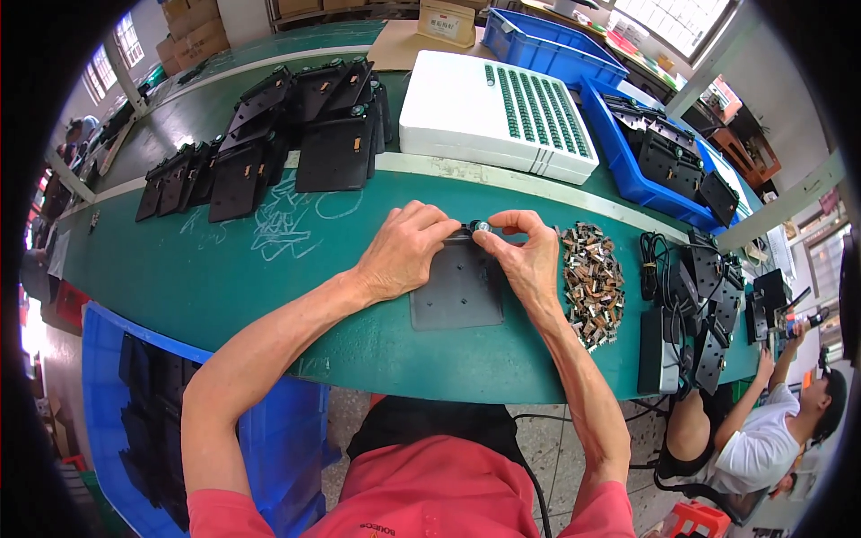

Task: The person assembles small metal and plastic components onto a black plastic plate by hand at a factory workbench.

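Observation:
A flat black panel [457, 291] lies on the green tabletop in front of me. At its far edge my left hand [408, 249] is closed, thumb and fingers pressed on the top left corner. My right hand [527, 260] pinches a small round silver part [482, 228] between thumb and forefinger at the panel's top right. What lies under the left fingertips is hidden. Just right of that hand is a loose pile of small metal-and-brown slide pieces [592, 285].
Behind the panel stands a white foam tray [448, 112] with rows of green parts. Stacked black panels [336, 152] fill the back left. Blue crates [547, 45] stand behind, and another blue crate [278, 430] is at lower left. Cables and panels [708, 305] lie right, near a seated person [762, 439].

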Motion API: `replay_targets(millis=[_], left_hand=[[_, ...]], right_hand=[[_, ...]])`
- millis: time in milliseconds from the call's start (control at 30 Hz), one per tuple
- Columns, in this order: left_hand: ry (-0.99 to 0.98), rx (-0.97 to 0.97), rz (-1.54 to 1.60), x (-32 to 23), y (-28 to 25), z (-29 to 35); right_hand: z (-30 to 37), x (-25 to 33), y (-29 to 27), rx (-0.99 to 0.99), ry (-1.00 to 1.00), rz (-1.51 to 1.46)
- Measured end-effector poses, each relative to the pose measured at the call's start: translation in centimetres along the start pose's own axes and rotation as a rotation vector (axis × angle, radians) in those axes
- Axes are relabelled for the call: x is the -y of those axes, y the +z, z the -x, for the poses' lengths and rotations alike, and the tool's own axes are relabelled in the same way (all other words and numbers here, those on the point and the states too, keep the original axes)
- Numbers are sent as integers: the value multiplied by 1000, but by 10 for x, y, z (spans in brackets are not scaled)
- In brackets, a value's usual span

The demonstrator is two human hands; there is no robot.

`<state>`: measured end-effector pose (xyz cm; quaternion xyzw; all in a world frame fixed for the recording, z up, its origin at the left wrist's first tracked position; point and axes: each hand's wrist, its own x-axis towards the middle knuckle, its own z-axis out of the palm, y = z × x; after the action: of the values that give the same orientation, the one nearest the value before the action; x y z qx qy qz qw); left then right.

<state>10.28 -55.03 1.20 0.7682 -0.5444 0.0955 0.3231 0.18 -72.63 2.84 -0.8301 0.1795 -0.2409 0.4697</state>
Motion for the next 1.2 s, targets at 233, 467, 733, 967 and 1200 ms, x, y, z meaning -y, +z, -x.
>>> replay_targets(millis=[233, 467, 733, 967, 1200], left_hand=[[1, 0, 4, 0, 1, 0], [-1, -2, 3, 1, 1, -1], [8, -16, -3, 1, 2, -1], [-3, 7, -8, 1, 1, 1], [5, -1, -1, 0, 2, -1]], right_hand=[[-2, -4, 17, -127, -69, 97], [1, -1, 18, -136, -41, 143], [3, -3, 15, -111, -43, 92], [-2, -8, 3, 0, 41, -126], [-5, -7, 2, 51, -49, -20]])
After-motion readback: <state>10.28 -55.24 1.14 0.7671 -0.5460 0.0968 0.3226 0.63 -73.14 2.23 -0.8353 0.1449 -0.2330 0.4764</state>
